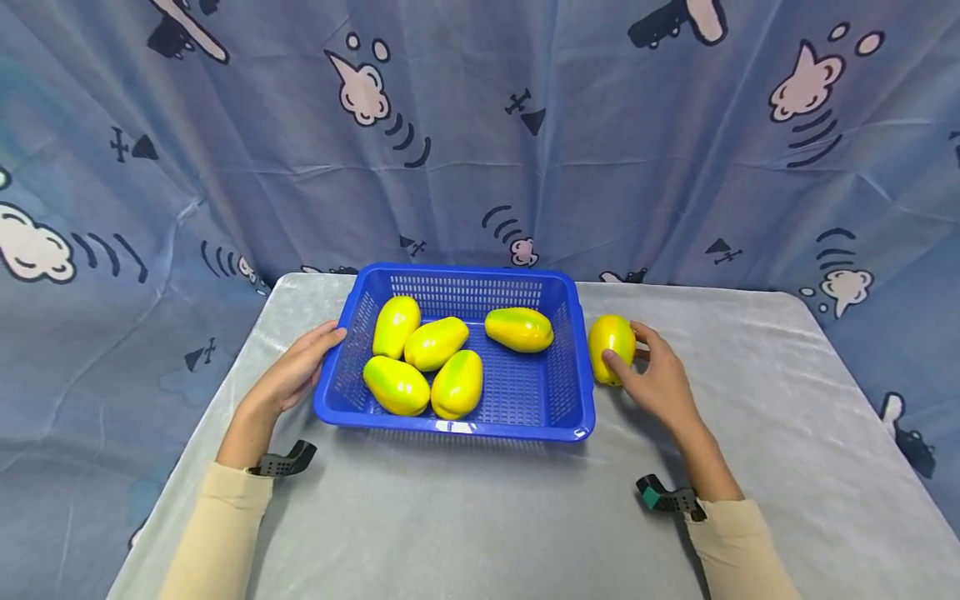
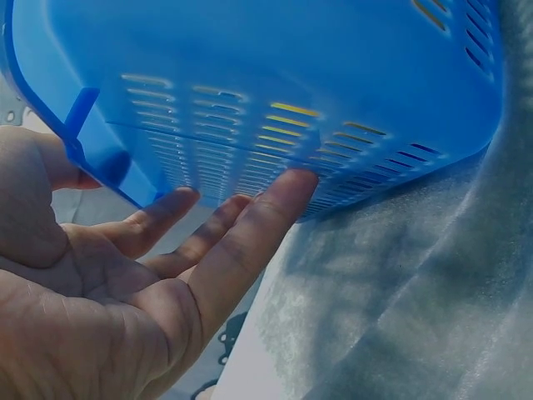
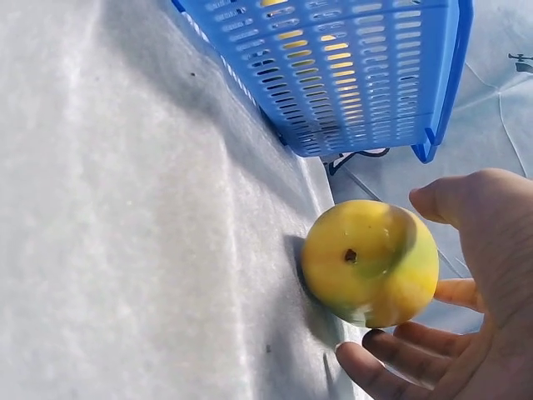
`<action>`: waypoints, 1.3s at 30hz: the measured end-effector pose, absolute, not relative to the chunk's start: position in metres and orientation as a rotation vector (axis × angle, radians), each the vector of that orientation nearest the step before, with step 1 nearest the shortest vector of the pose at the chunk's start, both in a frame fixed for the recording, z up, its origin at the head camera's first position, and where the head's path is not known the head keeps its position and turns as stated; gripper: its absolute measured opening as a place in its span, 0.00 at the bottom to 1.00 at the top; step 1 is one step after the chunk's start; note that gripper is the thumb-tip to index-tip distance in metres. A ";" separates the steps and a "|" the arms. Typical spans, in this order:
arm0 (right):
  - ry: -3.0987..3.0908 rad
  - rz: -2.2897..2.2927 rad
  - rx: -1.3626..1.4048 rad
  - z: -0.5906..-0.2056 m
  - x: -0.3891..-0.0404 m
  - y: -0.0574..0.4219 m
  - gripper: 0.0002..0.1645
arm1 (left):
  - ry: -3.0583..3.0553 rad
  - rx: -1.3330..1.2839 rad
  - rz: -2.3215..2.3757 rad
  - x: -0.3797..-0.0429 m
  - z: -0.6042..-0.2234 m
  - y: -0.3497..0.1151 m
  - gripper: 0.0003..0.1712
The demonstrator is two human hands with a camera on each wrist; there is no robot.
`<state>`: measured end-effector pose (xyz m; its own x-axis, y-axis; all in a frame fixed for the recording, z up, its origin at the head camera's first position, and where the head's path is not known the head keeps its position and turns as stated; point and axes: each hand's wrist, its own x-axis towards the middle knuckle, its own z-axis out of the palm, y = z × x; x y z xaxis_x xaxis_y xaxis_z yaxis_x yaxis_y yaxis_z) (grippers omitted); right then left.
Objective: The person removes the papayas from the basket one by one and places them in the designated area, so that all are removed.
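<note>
A blue plastic basket (image 1: 517,430) with slotted walls stands on the table, holding several yellow-green papayas (image 1: 437,343). My left hand (image 1: 302,367) grips its left rim, the thumb over the edge. In the left wrist view, the fingers (image 2: 250,242) of that hand lie against the outer wall. Just right of the basket, one more papaya (image 1: 611,340) rests on the tabletop. Around it my right hand (image 1: 660,379) spreads its thumb and fingers. The right wrist view shows the end of this papaya (image 3: 366,265), with small gaps to the thumb and lower fingertips.
A pale grey cloth covers the table (image 1: 450,517). Behind it hangs a blue patterned curtain (image 1: 465,167), close to the basket's far side. Each wrist carries a dark strap mount (image 1: 288,461).
</note>
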<state>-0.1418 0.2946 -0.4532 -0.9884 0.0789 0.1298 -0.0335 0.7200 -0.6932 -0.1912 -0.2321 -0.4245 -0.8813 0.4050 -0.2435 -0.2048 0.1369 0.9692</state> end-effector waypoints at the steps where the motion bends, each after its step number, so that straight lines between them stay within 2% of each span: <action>1: -2.770 1.115 -0.042 -0.453 -0.141 0.295 0.45 | 1.967 0.193 1.796 -0.191 -0.425 -0.232 0.39; 14: -2.732 1.049 -0.037 -0.430 -0.133 0.292 0.41 | 1.924 0.193 1.828 -0.190 -0.428 -0.229 0.40; 24: -2.660 1.060 0.141 -0.408 -0.138 0.270 0.33 | 1.934 0.167 1.827 -0.189 -0.422 -0.234 0.41; 39: -2.903 0.879 0.394 -0.375 -0.153 0.243 0.35 | 1.922 0.122 1.810 -0.194 -0.425 -0.233 0.42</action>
